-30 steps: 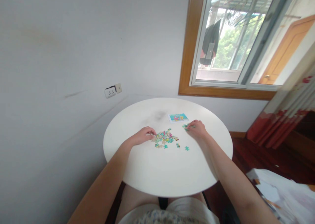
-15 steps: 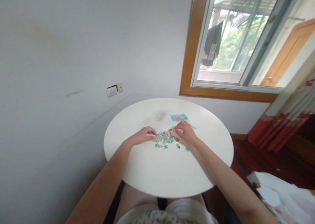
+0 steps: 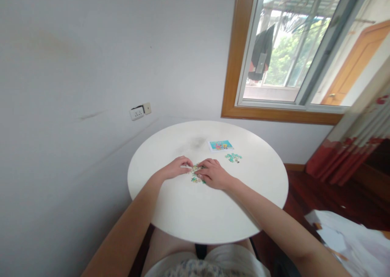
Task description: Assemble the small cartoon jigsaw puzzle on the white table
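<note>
Right hand [image 3: 215, 175] moves from separate puzzle pieces [image 3: 233, 158] onto main pile [image 3: 194, 180] | left hand [image 3: 176, 168] stays at its edge | both loosely curled, hold unclear | sorting apparently centres there

Right hand [image 3: 215, 174] has moved from the small group of teal jigsaw pieces [image 3: 233, 158], its position one second ago, across to the main jigsaw pile [image 3: 195, 179]. It now covers most of that pile, close to the left hand [image 3: 178, 167]. The small group is fully exposed. Two loose pieces, previously right of the pile, are out of sight; whether covered or displaced cannot be determined.
</note>
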`<state>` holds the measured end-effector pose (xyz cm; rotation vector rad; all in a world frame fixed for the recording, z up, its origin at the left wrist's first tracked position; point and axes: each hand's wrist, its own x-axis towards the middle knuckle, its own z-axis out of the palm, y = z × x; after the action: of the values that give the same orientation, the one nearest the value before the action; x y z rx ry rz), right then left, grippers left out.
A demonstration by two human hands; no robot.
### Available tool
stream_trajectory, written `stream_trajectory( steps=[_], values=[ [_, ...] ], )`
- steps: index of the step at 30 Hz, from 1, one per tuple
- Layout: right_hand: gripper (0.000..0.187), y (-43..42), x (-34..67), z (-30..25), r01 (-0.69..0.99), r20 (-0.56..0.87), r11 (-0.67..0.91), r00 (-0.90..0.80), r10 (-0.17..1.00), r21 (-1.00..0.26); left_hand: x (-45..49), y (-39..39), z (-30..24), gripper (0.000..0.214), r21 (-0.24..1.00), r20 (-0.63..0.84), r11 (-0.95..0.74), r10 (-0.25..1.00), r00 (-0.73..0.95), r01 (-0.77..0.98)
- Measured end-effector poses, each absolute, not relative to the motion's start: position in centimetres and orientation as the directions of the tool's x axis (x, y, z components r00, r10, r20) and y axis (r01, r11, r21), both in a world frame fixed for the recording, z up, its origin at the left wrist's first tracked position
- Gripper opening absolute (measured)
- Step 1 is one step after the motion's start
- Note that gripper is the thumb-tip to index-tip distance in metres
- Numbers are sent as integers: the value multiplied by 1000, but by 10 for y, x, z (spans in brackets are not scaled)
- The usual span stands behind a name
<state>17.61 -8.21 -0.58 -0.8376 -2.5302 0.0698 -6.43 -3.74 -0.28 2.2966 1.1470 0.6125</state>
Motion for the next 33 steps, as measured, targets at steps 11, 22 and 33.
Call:
stream_trajectory(
  steps=[11, 22, 33],
  values=[
    [17, -74, 176, -6, 608, 449, 756, -621, 643, -243, -64, -36, -5, 25, 614, 171, -520, 822, 543, 594],
    [20, -73, 152, -12, 696, 319, 647, -565, 761, -312, -64, -35, -6, 24, 638, 186, -525, 815, 549, 563],
    [21, -68, 152, -14, 567, 400, 672, -541, 740, -476, -64, -32, -9, 25, 634, 185, -525, 816, 548, 568]
  ],
)
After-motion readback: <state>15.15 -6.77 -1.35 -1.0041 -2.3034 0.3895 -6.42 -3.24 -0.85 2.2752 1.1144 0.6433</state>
